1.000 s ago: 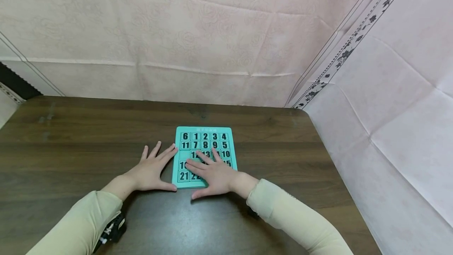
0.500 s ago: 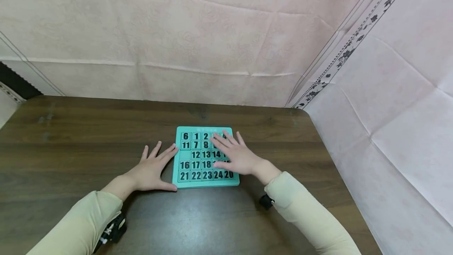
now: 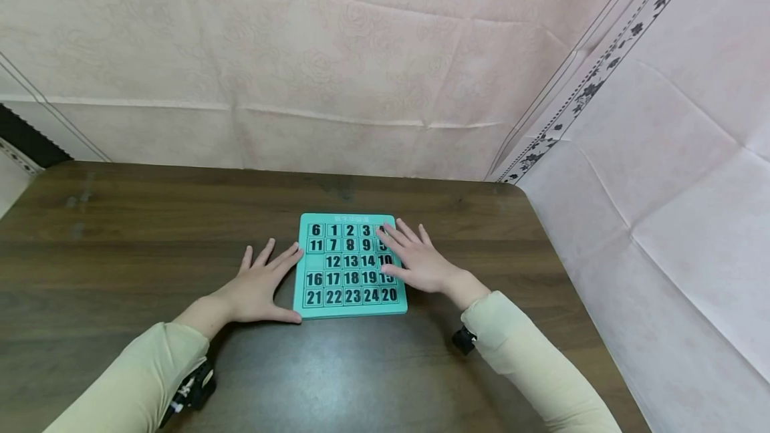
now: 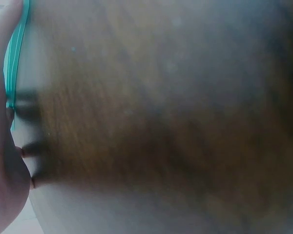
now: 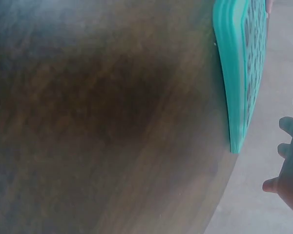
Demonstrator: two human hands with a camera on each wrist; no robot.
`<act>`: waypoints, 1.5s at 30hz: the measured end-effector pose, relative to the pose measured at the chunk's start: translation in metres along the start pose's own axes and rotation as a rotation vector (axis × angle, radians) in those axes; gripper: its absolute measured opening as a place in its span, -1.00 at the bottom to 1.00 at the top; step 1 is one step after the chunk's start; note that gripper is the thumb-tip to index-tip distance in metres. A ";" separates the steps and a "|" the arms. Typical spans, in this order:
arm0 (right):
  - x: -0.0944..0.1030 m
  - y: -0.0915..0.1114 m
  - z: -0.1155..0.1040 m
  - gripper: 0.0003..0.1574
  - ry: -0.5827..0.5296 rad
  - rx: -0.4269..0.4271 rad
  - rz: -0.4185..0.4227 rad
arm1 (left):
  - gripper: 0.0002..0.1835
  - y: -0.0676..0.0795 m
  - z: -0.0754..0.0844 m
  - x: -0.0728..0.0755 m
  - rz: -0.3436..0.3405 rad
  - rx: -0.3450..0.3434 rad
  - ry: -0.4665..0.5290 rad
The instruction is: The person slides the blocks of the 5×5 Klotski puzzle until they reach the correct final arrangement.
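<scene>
A turquoise sliding number puzzle (image 3: 351, 261) lies flat on the table, its black numbers in rows. The first cell of the third row has no tile. My left hand (image 3: 259, 289) rests beside it with fingers spread, index fingertip and thumb at its left edge. In the left wrist view, a strip of the puzzle (image 4: 15, 58) shows behind that hand. Over the right side, my right hand (image 3: 421, 264) hovers with fingers extended, covering parts of the 4, 5 and 15. The right wrist view has its fingers (image 5: 288, 126) raised above the level of the puzzle (image 5: 237, 73).
The brown wooden table (image 3: 150, 232) has a rounded far right corner. Pale patterned cloth (image 3: 337, 65) hangs behind it, and white cloth (image 3: 674, 219) with a black floral border covers the right side. Black wrist cameras (image 3: 191, 389) sit under both sleeves.
My right hand has moved from the puzzle's lower middle up and to the right, uncovering most of the numbers. The left hand has stayed at the left edge.
</scene>
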State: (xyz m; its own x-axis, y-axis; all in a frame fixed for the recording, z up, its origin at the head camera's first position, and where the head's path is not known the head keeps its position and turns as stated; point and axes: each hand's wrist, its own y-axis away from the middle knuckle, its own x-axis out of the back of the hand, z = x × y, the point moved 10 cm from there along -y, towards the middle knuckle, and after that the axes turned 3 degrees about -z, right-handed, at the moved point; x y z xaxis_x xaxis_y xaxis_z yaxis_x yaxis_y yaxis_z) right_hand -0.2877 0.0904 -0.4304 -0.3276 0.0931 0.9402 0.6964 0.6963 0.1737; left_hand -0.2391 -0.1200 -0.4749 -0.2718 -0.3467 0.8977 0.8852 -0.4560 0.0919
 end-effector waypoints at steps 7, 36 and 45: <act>-0.014 -0.012 -0.018 -0.09 0.044 0.041 -0.056 | 0.26 0.001 0.000 0.001 -0.003 0.007 0.001; -0.035 -0.084 -0.057 0.02 0.237 0.006 -0.206 | 0.22 0.002 0.004 0.000 -0.011 0.003 0.014; -0.039 -0.092 -0.052 0.02 0.230 0.000 -0.240 | 0.23 0.002 0.002 0.001 -0.015 0.014 0.005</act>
State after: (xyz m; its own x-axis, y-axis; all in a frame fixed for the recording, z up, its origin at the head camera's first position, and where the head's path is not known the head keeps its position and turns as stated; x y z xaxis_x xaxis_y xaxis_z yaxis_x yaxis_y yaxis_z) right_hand -0.3058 -0.0141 -0.4676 -0.3295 -0.2373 0.9138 0.6168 0.6787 0.3987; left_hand -0.2370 -0.1195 -0.4735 -0.2869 -0.3440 0.8941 0.8861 -0.4500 0.1112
